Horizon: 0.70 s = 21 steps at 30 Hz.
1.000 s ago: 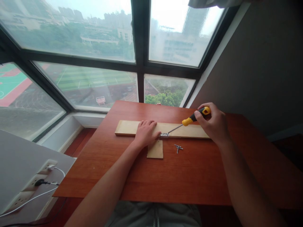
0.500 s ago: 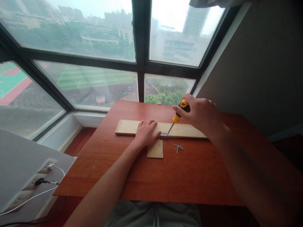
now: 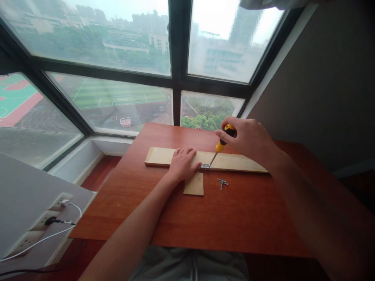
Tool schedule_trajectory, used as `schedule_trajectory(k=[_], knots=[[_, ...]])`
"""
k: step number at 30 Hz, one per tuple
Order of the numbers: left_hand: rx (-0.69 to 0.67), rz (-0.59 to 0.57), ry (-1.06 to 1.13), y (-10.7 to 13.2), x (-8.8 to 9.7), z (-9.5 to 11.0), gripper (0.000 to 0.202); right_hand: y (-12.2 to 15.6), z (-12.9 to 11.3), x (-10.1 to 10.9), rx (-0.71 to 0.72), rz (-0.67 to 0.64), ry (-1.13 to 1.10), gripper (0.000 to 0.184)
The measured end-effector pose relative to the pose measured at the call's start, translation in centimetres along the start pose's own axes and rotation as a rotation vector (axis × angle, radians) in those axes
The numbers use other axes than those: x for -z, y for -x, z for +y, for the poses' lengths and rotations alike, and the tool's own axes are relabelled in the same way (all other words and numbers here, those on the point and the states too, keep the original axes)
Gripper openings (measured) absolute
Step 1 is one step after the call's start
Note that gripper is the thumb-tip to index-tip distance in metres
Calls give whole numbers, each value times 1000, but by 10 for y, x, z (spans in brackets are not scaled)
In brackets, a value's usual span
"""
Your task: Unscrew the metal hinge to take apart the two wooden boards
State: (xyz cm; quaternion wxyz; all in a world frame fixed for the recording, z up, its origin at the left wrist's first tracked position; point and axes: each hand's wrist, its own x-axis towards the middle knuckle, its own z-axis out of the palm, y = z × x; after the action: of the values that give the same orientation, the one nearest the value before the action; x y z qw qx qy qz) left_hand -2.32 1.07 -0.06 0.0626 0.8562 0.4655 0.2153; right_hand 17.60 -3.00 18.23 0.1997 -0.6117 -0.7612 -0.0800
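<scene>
My right hand point(image 3: 246, 134) is wrapped round the yellow and black handle of a screwdriver point(image 3: 220, 145). Its shaft slants down to the left, and the tip meets a small metal hinge point(image 3: 206, 166) at the near edge of a long pale wooden board point(image 3: 234, 160). My left hand point(image 3: 183, 163) lies on the board with fingers stretched out, its thumb beside the hinge. Just below the hinge is a small square wooden piece point(image 3: 193, 185), partly covered by my left hand. Several screws point(image 3: 222, 183) lie in a loose cluster to its right.
A reddish-brown table point(image 3: 234, 222) carries everything, with its front edge close to my lap. Large windows with a dark frame point(image 3: 177, 78) rise behind it. Wall sockets with plugged-in cables point(image 3: 51, 220) are at the lower left, and a grey wall point(image 3: 307, 97) stands to the right.
The whole view has shifted slightly to the right. The screwdriver handle appears turned a little in my right hand, its tip still at the hinge. My left hand stays on the board.
</scene>
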Motion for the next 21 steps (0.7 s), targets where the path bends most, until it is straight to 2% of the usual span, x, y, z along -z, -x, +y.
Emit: schedule_trajectory(k=[4,7,8,12,16,19,21], knots=[[1,0,-12,0,0,0,40,-3,5,1,70,-61,-34,19],[3,-2,-4,0,1,1,40,-3,9,3,124,-111,-60,37],[4,-3,0,0,1,1,40,-3,9,4,118,-106,-47,38],[7,-8,6,0,0,1,40,-4,5,3,16,-28,79,26],[7,-4,0,0,0,1,40,-5,6,4,76,-40,-6,22],[2,0,-4,0,0,1,40,-6,11,5,118,-119,-125,43],[1,-3,-10,0,1,1,40,-7,13,5,103,-134,-121,45]])
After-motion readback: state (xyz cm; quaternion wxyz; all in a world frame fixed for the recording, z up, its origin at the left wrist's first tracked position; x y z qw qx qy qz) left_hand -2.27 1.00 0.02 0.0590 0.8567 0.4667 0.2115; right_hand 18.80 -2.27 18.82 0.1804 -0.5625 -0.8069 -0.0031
